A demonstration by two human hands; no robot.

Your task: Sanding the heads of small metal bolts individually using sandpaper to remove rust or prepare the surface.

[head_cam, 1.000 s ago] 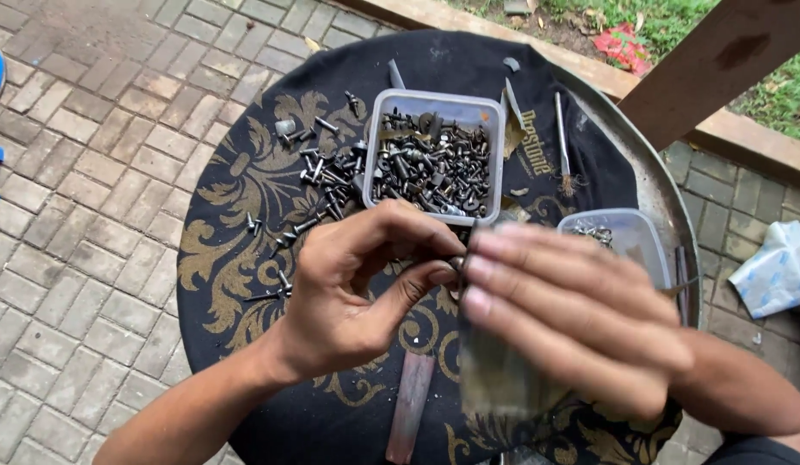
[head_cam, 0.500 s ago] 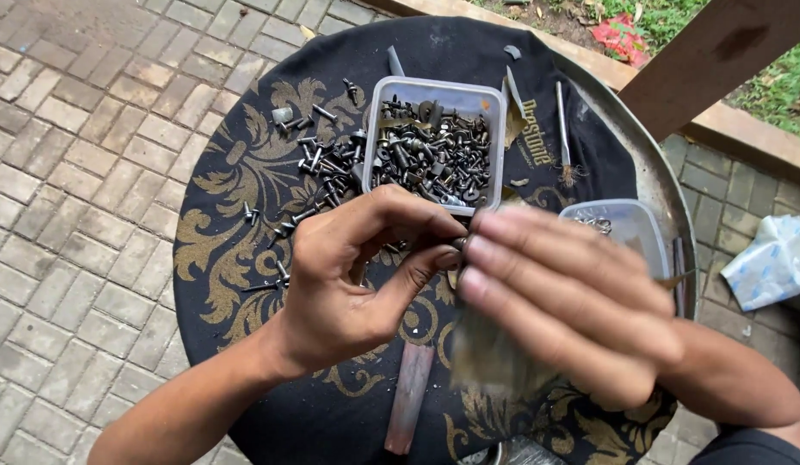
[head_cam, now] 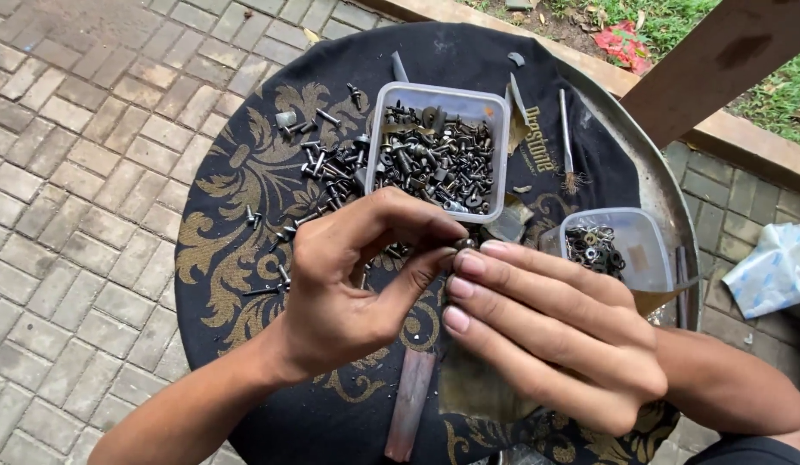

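Small dark metal bolt (head_cam: 463, 244) between fingers (head_cam: 434, 231)

Grey brick paving (head_cam: 81, 181) in daylight, a concrete curb (head_cam: 744, 138), grass (head_cam: 778, 86) beyond it

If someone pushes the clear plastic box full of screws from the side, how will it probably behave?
The clear plastic box will probably feel heavy for its size, since dark screws fill it almost to the rim. It would likely drag and bunch the black cloth under it rather than slide. Its thin walls may bend a little.
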